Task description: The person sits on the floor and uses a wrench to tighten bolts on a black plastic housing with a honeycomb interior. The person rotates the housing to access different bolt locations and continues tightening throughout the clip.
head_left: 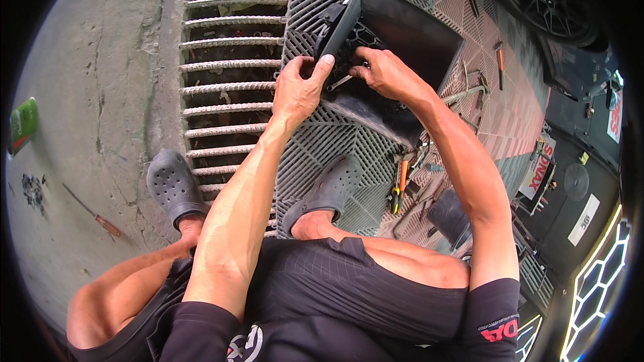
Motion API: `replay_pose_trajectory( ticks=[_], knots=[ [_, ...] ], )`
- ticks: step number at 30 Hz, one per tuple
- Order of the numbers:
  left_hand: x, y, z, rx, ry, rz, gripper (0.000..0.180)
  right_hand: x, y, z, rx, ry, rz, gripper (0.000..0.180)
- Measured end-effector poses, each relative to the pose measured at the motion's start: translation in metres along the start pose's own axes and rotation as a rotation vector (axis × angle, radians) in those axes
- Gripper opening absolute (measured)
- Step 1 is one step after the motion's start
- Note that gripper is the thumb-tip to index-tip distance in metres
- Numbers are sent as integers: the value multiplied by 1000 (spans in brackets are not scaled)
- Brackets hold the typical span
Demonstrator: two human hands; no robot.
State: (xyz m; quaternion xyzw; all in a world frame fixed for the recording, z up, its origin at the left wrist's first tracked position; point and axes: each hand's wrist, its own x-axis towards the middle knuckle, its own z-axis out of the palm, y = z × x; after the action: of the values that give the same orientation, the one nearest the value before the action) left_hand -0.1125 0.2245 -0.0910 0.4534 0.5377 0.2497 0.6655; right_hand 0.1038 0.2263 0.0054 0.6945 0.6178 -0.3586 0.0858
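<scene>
Grey concrete floor, barred grate, seemingly hexagonal lights.

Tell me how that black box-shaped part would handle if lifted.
The black box-shaped part would probably feel stiff, as its walls hold straight edges. Being hollow and thin-walled, it may be light for its size.

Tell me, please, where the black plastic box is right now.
In the head view, the black plastic box is at upper centre, just right of the metal grate, with the left hand and right hand at its left side.
</scene>
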Motion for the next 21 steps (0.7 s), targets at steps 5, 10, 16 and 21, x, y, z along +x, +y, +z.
replay_pose_trajectory(
  ticks=[5,10,16,21],
  knots=[
    [-2,4,1,19,21,-33,79,-10,0,3,34,-46,114,40],
    [1,1,1,31,42,-26,81,-47,-17,21,99,-58,223,39],
    [1,3,3,23,1,-32,84,-35,-28,-16,23,-184,174,39],
    [1,0,0,43,10,-32,86,-29,-29,-28,68,-137,86,35]
  ],
)
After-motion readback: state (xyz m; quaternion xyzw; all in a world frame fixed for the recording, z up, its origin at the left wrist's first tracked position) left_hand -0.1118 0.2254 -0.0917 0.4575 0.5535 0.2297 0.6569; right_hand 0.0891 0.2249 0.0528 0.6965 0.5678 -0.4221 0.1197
